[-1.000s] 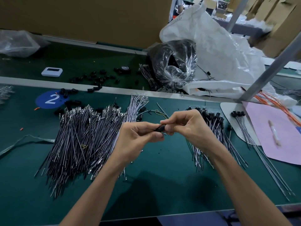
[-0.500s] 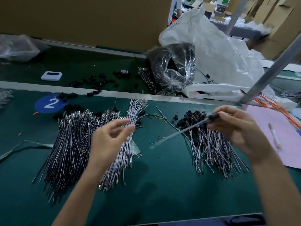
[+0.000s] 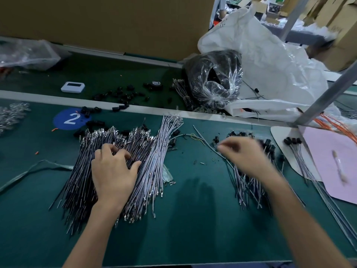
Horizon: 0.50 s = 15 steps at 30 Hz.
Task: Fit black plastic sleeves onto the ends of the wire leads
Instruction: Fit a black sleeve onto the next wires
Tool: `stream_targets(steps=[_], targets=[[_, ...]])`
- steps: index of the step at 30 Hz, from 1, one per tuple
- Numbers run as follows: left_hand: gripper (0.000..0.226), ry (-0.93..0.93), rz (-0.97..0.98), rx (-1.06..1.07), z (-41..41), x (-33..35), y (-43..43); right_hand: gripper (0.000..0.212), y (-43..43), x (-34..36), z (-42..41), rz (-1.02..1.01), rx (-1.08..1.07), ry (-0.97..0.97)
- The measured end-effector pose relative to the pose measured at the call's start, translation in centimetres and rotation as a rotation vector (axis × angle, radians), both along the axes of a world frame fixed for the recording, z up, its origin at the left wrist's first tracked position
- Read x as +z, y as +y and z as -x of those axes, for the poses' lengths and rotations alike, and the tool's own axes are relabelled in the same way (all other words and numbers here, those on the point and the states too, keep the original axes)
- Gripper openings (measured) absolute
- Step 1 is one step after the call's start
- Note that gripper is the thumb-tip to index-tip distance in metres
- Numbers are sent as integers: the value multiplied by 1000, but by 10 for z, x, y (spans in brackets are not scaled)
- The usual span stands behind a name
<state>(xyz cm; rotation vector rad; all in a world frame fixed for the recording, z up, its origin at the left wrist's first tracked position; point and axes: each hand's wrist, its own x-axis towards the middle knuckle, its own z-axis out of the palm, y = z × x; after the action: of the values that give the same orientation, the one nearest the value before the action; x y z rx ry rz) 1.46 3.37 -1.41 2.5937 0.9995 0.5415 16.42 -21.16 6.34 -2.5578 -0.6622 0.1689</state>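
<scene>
Dropping from mid-air 0.5 s earlier, the left hand (image 3: pixel 114 171) lay on the heap of bare wire leads (image 3: pixel 150 167), fingers bent into it and thumb splayed; whether it gripped one could not be told. The right hand (image 3: pixel 245 153), blurred, had sunk over the sleeved leads (image 3: pixel 245 186), its grasp unreadable. Loose black sleeves (image 3: pixel 92 123) sat by the blue 2 marker (image 3: pixel 69 118).

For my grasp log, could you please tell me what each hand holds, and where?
Left hand rests on the heap of thin grey metal-tipped wire leads, fingers curled into it; no grip shows. Right hand is too blurred to tell.
</scene>
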Motion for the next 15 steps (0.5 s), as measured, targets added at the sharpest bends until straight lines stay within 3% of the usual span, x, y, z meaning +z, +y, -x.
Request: stream_targets(steps=[3,6,9,15], targets=[[25,43,55,-11,-3,1,5,14,59,-38,35,-27,154,79],[14,51,108,-28,-6,4,6,26,101,-63,50,-88,47,235],[10,18,105,-28,-6,4,5,37,124,-70,52,-76,-53,195],[12,-50,85,-34,-7,9,4,25,128,-68,42,-79,-60,323]])
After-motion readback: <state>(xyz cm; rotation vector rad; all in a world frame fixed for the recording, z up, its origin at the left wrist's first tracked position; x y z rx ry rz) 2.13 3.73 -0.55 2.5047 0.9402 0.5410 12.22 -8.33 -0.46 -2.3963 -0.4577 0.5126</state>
